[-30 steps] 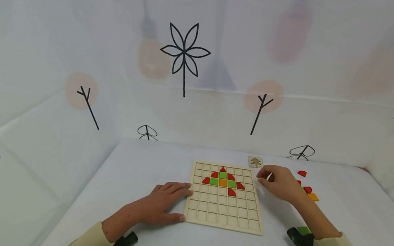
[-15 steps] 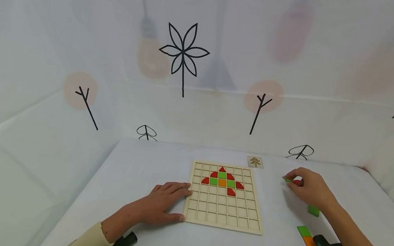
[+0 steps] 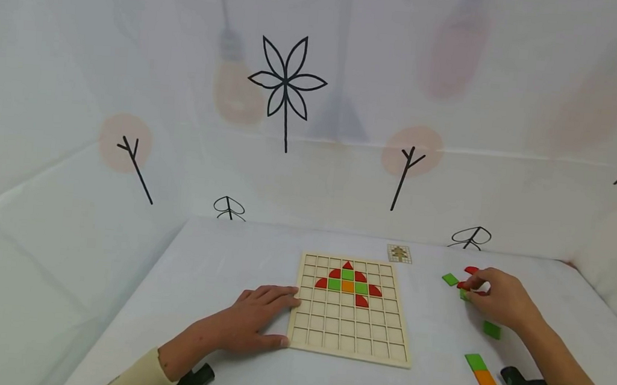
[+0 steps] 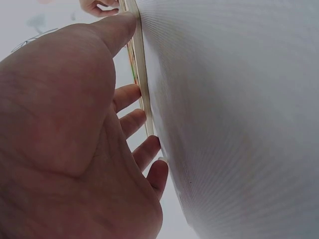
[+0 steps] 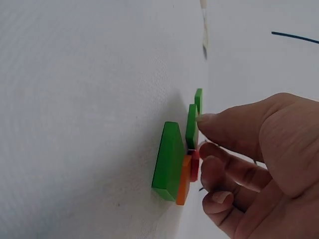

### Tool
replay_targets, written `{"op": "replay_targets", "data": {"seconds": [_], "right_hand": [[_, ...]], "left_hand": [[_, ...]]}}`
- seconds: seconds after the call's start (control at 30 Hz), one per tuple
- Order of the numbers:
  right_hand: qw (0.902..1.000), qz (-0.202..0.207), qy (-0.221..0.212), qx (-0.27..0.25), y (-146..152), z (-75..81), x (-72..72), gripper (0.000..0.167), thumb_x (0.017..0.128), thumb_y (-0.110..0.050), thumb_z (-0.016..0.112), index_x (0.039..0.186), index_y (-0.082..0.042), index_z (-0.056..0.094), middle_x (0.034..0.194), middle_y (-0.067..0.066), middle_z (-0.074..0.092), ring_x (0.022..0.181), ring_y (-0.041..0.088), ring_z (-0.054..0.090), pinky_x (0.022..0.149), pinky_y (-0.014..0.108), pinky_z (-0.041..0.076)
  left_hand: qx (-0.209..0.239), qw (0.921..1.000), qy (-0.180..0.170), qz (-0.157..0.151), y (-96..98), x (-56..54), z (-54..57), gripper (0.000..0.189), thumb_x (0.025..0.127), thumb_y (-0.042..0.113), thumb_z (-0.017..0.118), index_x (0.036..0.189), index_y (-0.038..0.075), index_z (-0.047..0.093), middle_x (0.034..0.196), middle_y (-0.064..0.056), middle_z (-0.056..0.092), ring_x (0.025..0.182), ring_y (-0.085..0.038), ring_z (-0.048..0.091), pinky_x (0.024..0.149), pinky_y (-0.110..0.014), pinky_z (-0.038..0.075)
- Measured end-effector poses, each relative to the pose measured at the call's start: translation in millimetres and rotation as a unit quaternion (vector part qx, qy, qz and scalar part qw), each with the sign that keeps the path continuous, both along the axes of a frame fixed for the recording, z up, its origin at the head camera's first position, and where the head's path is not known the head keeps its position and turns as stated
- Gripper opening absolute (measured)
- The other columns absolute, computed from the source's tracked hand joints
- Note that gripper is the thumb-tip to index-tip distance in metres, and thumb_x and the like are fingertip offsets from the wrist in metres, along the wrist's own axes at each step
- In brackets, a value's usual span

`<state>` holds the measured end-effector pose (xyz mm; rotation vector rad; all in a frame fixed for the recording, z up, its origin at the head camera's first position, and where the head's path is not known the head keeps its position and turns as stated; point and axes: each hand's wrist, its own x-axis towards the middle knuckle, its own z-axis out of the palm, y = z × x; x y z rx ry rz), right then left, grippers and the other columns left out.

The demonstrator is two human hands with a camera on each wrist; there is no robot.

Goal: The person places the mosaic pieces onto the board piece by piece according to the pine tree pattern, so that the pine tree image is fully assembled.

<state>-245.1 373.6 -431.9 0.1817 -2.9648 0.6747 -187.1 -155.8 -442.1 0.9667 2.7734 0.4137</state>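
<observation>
A beige grid board [image 3: 330, 325] lies mid-table, bearing a pattern of red, green and orange tiles. My left hand [image 3: 255, 321] rests flat at its left edge, thumb and fingertips against the rim [image 4: 143, 74]. To the right of the board, my right hand [image 3: 504, 298] is bent over a cluster of loose tiles. Its thumb tip is right at a green tile [image 5: 192, 127], and a gap shows between thumb and index finger. A red tile [image 3: 471, 270] lies just beyond the fingers. Another green tile [image 3: 450, 279] lies flat to their left.
A small card with a tree picture [image 3: 400, 253] lies behind the board's far right corner. Nearer me on the right are a green tile [image 3: 491, 329] and an adjoining green [image 3: 475, 362] and orange tile [image 3: 486, 379]. Patterned white cloth [image 3: 331, 182] hangs behind.
My right hand has moved right, from beside the board to the loose tiles. The green tile at its fingertips half a second ago now lies apart from them. My left hand stays put.
</observation>
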Motion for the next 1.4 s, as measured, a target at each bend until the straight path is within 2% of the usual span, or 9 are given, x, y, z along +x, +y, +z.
{"op": "replay_targets", "data": {"seconds": [0.17, 0.37, 0.5, 0.87, 0.97, 1.17, 1.3, 1.4], "right_hand": [[0.9997, 0.017, -0.013, 0.01, 1.9, 0.6, -0.1, 0.013, 0.09, -0.009, 0.081, 0.1, -0.002, 0.074, 0.098, 0.012, 0.069, 0.087, 0.029, 0.057, 0.068, 0.036, 0.052], [0.9984, 0.052, -0.016, 0.015, 2.5, 0.1, 1.3, 0.021, 0.088, -0.007, 0.084, 0.106, 0.0, 0.075, 0.103, 0.013, 0.071, 0.091, 0.031, 0.061, 0.078, 0.05, 0.059], [0.9975, 0.065, -0.02, 0.02, 3.2, -1.8, 1.7, 0.028, 0.088, -0.007, 0.085, 0.112, 0.003, 0.074, 0.103, 0.012, 0.07, 0.093, 0.03, 0.061, 0.083, 0.054, 0.059], [0.9966, 0.08, -0.016, 0.013, 1.0, -1.5, 2.6, 0.026, 0.088, -0.007, 0.084, 0.107, 0.0, 0.068, 0.101, 0.007, 0.067, 0.092, 0.027, 0.06, 0.08, 0.046, 0.059], [0.9964, 0.082, -0.017, 0.012, -3.4, -0.9, 2.7, 0.022, 0.089, -0.006, 0.082, 0.106, -0.002, 0.069, 0.095, 0.003, 0.066, 0.088, 0.023, 0.058, 0.074, 0.037, 0.056], [0.9951, 0.098, 0.014, -0.003, -21.1, 4.2, 4.4, 0.014, 0.092, -0.005, 0.079, 0.103, -0.006, 0.071, 0.089, -0.003, 0.064, 0.08, 0.016, 0.052, 0.066, 0.027, 0.046], [0.9924, 0.117, 0.03, -0.026, -40.2, 12.2, 8.8, 0.012, 0.093, -0.003, 0.078, 0.103, -0.008, 0.072, 0.091, -0.005, 0.068, 0.078, 0.012, 0.053, 0.065, 0.025, 0.047], [0.9905, 0.128, 0.025, -0.045, -55.6, 18.0, 11.4, 0.011, 0.095, -0.004, 0.076, 0.105, -0.01, 0.074, 0.091, -0.005, 0.069, 0.079, 0.011, 0.057, 0.066, 0.025, 0.049]], "left_hand": [[0.003, 1.0, 0.0, -0.001, -0.2, 0.3, 0.1, 0.073, 0.101, 0.065, 0.061, 0.164, 0.039, 0.035, 0.174, 0.016, 0.022, 0.159, -0.017, 0.024, 0.116, -0.058, 0.032], [0.001, 1.0, 0.0, 0.0, 0.0, 0.3, -0.2, 0.073, 0.101, 0.065, 0.061, 0.164, 0.039, 0.034, 0.174, 0.015, 0.022, 0.159, -0.017, 0.024, 0.117, -0.059, 0.032], [0.002, 1.0, -0.001, 0.0, 0.0, 0.2, -0.5, 0.073, 0.101, 0.065, 0.061, 0.164, 0.039, 0.035, 0.174, 0.015, 0.022, 0.159, -0.017, 0.024, 0.117, -0.059, 0.032], [0.002, 1.0, -0.003, 0.002, 0.0, 0.3, 0.7, 0.073, 0.1, 0.065, 0.062, 0.164, 0.04, 0.034, 0.174, 0.015, 0.022, 0.159, -0.018, 0.024, 0.117, -0.059, 0.032], [0.001, 1.0, -0.002, 0.001, -0.1, 0.6, 0.8, 0.074, 0.1, 0.065, 0.062, 0.164, 0.04, 0.034, 0.174, 0.015, 0.022, 0.159, -0.018, 0.024, 0.117, -0.059, 0.032], [-0.002, 1.0, 0.003, -0.002, 0.3, 1.1, 1.7, 0.073, 0.101, 0.065, 0.061, 0.164, 0.039, 0.034, 0.174, 0.015, 0.021, 0.159, -0.018, 0.024, 0.117, -0.059, 0.032], [0.0, 1.0, 0.003, -0.004, 0.4, 1.3, 2.3, 0.073, 0.101, 0.064, 0.061, 0.164, 0.038, 0.035, 0.174, 0.015, 0.022, 0.159, -0.018, 0.024, 0.117, -0.059, 0.032], [0.001, 1.0, 0.003, -0.005, 0.1, 1.2, 1.8, 0.073, 0.101, 0.063, 0.062, 0.164, 0.038, 0.035, 0.174, 0.014, 0.022, 0.159, -0.018, 0.024, 0.117, -0.059, 0.033]]}}
